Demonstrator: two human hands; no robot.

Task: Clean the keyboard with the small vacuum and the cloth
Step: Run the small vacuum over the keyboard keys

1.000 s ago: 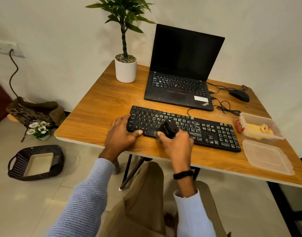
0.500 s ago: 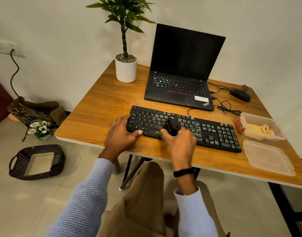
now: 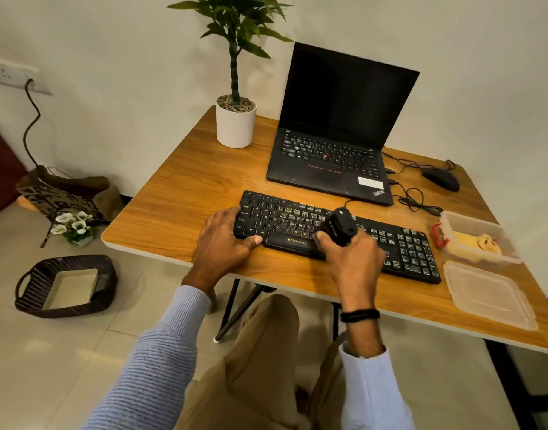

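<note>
Your left hand (image 3: pixel 224 243) lies flat on the left end of the black keyboard (image 3: pixel 282 220). Its fingers are spread out and loose. The thumb rests on the front edge of the keyboard, and the fingers touch its left side.

Your right hand (image 3: pixel 351 262) is wrapped around the small vacuum (image 3: pixel 341 226). The fingers and thumb are curled tight on it. The vacuum is black and it tilts, with its low end down on the keys near the middle of the keyboard. You cannot see the very tip, because your fingers hide it.

The keyboard sits near the front of the wooden surface (image 3: pixel 179 197). It lies a bit slanted, with its right end closer to you. Behind it stands an open laptop (image 3: pixel 337 125) with a dark screen. A plant in a white pot (image 3: pixel 235 125) is to the left of the laptop, and a black mouse (image 3: pixel 440 179) is to the right.

The yellow cloth (image 3: pixel 469 243) lies inside a clear box (image 3: pixel 462 217), just past the right end of the keyboard. The lid (image 3: pixel 489 294) of the box lies flat in front of it.

Down on the floor, to the left, there is a dark basket (image 3: pixel 33 302).
</note>
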